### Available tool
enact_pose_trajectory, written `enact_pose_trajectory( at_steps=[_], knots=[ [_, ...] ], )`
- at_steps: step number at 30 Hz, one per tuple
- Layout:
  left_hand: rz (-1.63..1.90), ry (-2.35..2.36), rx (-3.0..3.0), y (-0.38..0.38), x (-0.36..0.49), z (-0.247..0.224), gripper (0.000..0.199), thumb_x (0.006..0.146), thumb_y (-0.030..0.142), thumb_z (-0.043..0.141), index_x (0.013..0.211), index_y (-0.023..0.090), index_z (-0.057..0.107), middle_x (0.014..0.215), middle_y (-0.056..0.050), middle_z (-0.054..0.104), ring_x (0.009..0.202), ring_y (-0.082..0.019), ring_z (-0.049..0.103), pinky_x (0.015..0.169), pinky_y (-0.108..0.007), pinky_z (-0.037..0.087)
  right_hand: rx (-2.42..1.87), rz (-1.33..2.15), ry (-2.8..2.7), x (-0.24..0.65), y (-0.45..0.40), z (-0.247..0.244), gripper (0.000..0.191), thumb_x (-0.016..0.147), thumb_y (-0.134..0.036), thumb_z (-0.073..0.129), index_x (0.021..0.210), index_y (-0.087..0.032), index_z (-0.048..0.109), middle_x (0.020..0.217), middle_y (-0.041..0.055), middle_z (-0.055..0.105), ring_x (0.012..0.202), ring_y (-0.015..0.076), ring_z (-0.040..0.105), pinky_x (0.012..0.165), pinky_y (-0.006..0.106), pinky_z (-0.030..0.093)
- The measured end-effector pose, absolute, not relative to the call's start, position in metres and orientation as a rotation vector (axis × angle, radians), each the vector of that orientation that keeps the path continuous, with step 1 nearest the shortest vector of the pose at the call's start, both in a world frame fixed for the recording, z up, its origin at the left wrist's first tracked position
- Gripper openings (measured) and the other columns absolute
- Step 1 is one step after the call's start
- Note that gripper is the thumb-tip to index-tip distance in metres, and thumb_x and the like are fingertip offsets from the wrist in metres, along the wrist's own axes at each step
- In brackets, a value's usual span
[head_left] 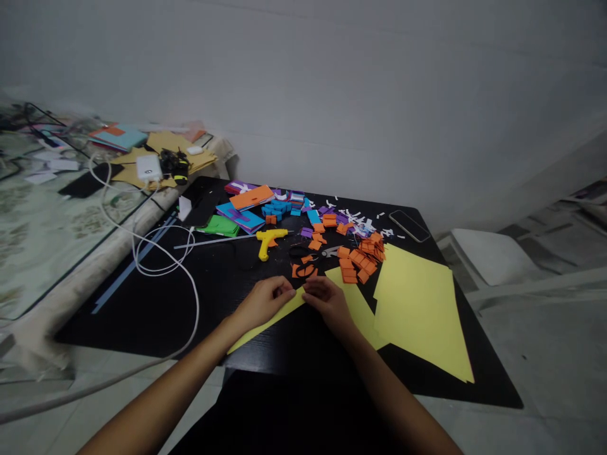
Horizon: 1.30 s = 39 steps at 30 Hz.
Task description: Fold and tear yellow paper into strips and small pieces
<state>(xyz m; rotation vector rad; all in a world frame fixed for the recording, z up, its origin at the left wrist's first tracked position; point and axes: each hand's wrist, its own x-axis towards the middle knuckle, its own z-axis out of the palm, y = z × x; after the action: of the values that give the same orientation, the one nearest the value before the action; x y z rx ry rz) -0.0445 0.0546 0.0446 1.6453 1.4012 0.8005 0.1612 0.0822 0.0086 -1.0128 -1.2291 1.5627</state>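
Under my hands a narrow piece of yellow paper (270, 325) slants from the table's near edge up to my fingertips. My left hand (265, 302) is closed at its upper part, thumb and fingers pressed together on the paper. At the paper's far end, my right hand (329, 303) pinches the tip, its curled fingers close to the left thumb. Just beyond the hands lie black-handled scissors (327, 253), partly among orange paper pieces (363, 260). A yellow glue gun (268, 242) rests ahead of my left hand. Another yellow sheet (363, 316) is partly hidden behind my right forearm.
A stack of yellow sheets (422, 306) covers the right of the black table (156, 316). A phone (410, 225) lies at the back right. Folded blue, green and orange papers (251, 197) sit at the back. A white cable (193, 287) loops across the left. A white chair (493, 256) stands right.
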Motion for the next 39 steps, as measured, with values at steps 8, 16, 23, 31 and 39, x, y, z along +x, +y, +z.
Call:
enact_pose_trajectory(
  at_steps=[8, 16, 23, 31, 39],
  knots=[
    [0.830, 1.347, 1.459, 0.052, -0.038, 0.039, 0.037, 0.090, 0.051, 0.064, 0.073, 0.018, 0.063, 0.065, 0.004, 0.053, 0.062, -0.013, 0.045, 0.059, -0.026, 0.031, -1.003, 1.579, -1.199, 0.161, 0.082, 0.010, 0.039, 0.068, -0.035, 0.092, 0.099, -0.022, 0.073, 0.094, 0.0050, 0.078, 0.094, 0.0229, 0.075, 0.091, 0.039, 0.061],
    [0.899, 1.278, 1.263, 0.051, -0.033, 0.034, 0.053, 0.089, 0.068, 0.056, 0.076, 0.017, 0.061, 0.065, 0.004, 0.047, 0.060, -0.012, 0.041, 0.056, -0.025, 0.030, -1.024, 1.620, -1.185, 0.159, 0.082, 0.013, 0.041, 0.070, -0.047, 0.092, 0.095, -0.021, 0.073, 0.080, 0.0007, 0.074, 0.068, 0.0194, 0.073, 0.072, 0.036, 0.064],
    [0.871, 1.202, 1.193, 0.053, -0.035, 0.035, 0.061, 0.086, 0.076, 0.057, 0.077, 0.016, 0.062, 0.063, 0.004, 0.047, 0.057, -0.012, 0.039, 0.054, -0.025, 0.030, -1.036, 1.608, -1.173, 0.159, 0.082, 0.013, 0.040, 0.069, -0.046, 0.091, 0.092, -0.021, 0.072, 0.077, 0.0004, 0.073, 0.065, 0.0189, 0.072, 0.070, 0.036, 0.063],
    [0.877, 1.170, 1.163, 0.053, -0.034, 0.036, 0.064, 0.084, 0.078, 0.060, 0.077, 0.015, 0.063, 0.063, 0.004, 0.047, 0.057, -0.011, 0.038, 0.054, -0.024, 0.029, -1.040, 1.611, -1.169, 0.159, 0.081, 0.012, 0.039, 0.071, -0.047, 0.090, 0.091, -0.020, 0.071, 0.075, 0.0005, 0.074, 0.064, 0.0177, 0.071, 0.069, 0.033, 0.062],
    [0.907, 1.132, 1.100, 0.054, -0.029, 0.033, 0.064, 0.080, 0.079, 0.066, 0.077, 0.015, 0.065, 0.063, 0.004, 0.052, 0.057, -0.010, 0.045, 0.053, -0.023, 0.031, -1.022, 1.586, -1.162, 0.157, 0.081, 0.013, 0.041, 0.070, -0.048, 0.091, 0.087, -0.023, 0.064, 0.073, -0.0027, 0.071, 0.062, 0.0175, 0.070, 0.067, 0.033, 0.061]
  ],
)
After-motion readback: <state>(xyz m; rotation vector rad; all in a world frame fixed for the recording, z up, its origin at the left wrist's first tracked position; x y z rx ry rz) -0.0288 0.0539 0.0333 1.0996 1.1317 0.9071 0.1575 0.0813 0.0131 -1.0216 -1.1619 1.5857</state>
